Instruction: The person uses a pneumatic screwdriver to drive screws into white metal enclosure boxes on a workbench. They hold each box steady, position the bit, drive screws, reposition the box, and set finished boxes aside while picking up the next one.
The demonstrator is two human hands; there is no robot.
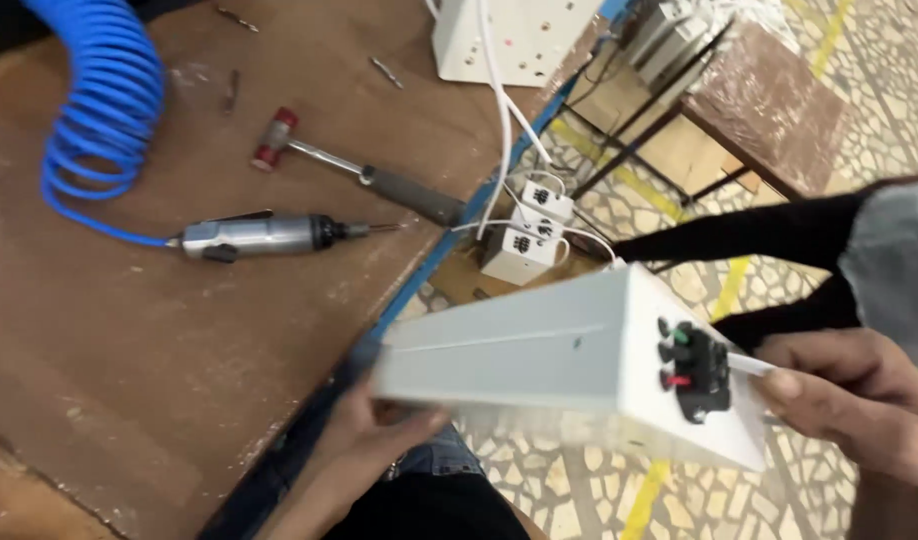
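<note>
Brown workbench [129, 380] — blue coiled hose [94, 110], air screwdriver [264, 237], hammer [354, 170].

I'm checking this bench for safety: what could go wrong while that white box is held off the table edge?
The white box hangs past the table, held only by the left hand and right hand; it could drop. White cables trailing over the edge might snag it.
</note>
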